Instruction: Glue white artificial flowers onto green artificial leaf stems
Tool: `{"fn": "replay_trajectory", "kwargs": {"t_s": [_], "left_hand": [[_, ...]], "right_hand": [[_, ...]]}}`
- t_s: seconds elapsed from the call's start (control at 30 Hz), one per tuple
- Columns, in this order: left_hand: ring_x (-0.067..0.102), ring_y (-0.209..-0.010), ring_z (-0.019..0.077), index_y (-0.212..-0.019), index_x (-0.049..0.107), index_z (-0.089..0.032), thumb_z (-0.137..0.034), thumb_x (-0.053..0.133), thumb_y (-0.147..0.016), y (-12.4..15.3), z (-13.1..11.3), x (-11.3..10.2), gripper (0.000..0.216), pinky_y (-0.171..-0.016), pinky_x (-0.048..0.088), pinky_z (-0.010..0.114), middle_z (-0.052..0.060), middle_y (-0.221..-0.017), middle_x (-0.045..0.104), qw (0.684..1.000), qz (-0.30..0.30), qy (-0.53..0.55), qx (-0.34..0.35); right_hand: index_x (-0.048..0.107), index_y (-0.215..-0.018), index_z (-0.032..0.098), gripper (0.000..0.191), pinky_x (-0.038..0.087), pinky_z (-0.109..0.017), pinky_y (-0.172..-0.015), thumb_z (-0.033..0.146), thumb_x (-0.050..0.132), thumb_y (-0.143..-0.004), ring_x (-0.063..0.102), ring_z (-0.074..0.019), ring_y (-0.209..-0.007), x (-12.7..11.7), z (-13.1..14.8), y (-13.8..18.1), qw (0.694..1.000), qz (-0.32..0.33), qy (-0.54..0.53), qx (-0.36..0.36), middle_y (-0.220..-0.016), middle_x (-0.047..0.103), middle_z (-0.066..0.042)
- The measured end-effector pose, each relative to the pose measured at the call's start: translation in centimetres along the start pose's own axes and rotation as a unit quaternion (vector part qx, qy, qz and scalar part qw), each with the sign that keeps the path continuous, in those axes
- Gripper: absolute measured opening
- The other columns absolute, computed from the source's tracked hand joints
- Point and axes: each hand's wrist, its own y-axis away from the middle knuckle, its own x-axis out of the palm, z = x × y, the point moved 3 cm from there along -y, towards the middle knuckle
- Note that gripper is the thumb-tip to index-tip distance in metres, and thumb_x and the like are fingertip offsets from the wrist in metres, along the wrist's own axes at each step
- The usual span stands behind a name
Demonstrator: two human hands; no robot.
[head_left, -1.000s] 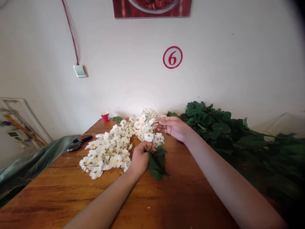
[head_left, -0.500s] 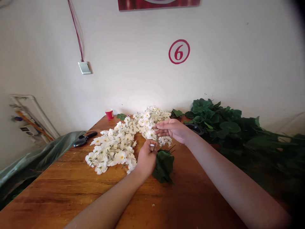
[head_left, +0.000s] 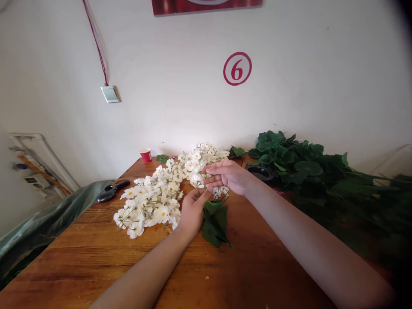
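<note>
My left hand (head_left: 192,211) is closed, thumb and fingertips together, at the stems of a small bunch of green artificial leaves (head_left: 215,225). The leaves hang down on its right side, with thin dark stem ends poking up. Just above, my right hand (head_left: 227,175) has its thumb and forefinger pinched, the other fingers loosely curled. Whatever sits in that pinch is too small to make out against the white petals behind. A long heap of white artificial flowers (head_left: 149,201) with yellow centres lies to the left and continues behind both hands.
A big pile of green leaves (head_left: 305,167) covers the table's right side, beside a round black dish (head_left: 259,172). Toward the back left stand a red paper cup (head_left: 146,156) and a black-handled tool (head_left: 112,191). Behind the wooden table (head_left: 80,253) rises a white wall (head_left: 180,86).
My left hand has risen slightly and its fingertips have come closer to my right hand. The leaf bunch has turned a little with it. The view has shifted slightly.
</note>
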Motion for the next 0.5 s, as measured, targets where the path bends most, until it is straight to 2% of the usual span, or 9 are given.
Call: {"fn": "replay_trajectory", "kwargs": {"t_s": [0.13,0.2,0.33,0.5], "left_hand": [[0.037,-0.053,0.0089,-0.067,0.050,-0.017,-0.062,0.067,-0.075,-0.1,-0.3,-0.2,0.049,-0.053,0.031,0.023,-0.006,-0.056,0.044,0.999,-0.011,-0.043,0.022],[0.040,-0.057,0.0106,-0.070,0.051,-0.018,-0.064,0.063,-0.077,-0.1,-0.2,-0.2,0.048,-0.056,0.033,0.024,-0.005,-0.059,0.047,0.996,-0.009,-0.077,0.040],[0.044,-0.063,0.0125,-0.077,0.053,-0.018,-0.059,0.058,-0.084,-0.2,0.3,-0.3,0.041,-0.061,0.035,0.024,-0.004,-0.066,0.052,0.991,0.007,-0.117,0.064],[0.041,-0.060,0.0112,-0.079,0.051,-0.018,-0.051,0.056,-0.088,0.1,0.4,-0.1,0.035,-0.059,0.034,0.024,-0.004,-0.066,0.049,0.994,0.019,-0.090,0.062]], "right_hand": [[0.069,-0.095,0.010,0.013,0.064,-0.028,-0.069,0.013,0.070,-0.082,0.074,-0.0196,-0.080,-0.1,-0.7,-0.3,0.999,0.008,-0.025,0.026,-0.107,0.071,-0.016],[0.069,-0.095,0.010,0.013,0.064,-0.027,-0.070,0.012,0.071,-0.082,0.074,-0.0194,-0.080,-0.3,-0.9,-0.5,0.999,0.011,-0.027,0.038,-0.107,0.071,-0.016],[0.068,-0.097,0.010,0.017,0.063,-0.027,-0.071,0.014,0.073,-0.080,0.074,-0.0192,-0.080,-0.7,-1.1,-0.7,0.998,0.017,-0.018,0.050,-0.103,0.072,-0.015],[0.066,-0.092,0.011,0.014,0.062,-0.028,-0.069,0.014,0.073,-0.080,0.073,-0.0173,-0.073,-0.7,-1.2,-0.7,0.998,0.012,-0.025,0.053,-0.079,0.070,-0.008]]}}
